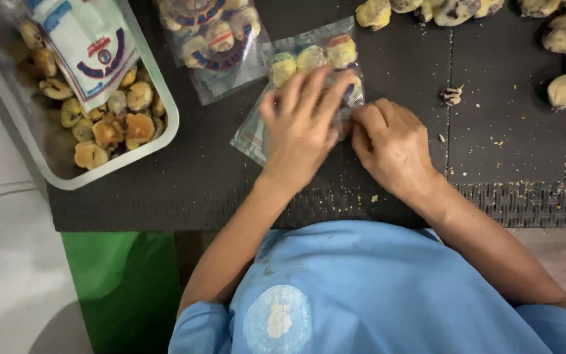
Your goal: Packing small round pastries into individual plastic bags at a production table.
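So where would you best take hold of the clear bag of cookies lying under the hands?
Probably at the flat, unfilled end of the clear bag, nearest the person, coming from the lower left. The cookies sit bunched at the far end, and the left hand and right hand cover the middle, so only that thin film edge offers a free pinch grip.

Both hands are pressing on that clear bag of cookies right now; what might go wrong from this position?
1. The left hand lies flat on the clear bag; pressing could crack the soft cookies inside, judging by the crumbs already on the dark mat.
2. The right hand works the bag's near end; a slip could let the bag slide or spill.
3. The second filled bag lies close beside and could get nudged.
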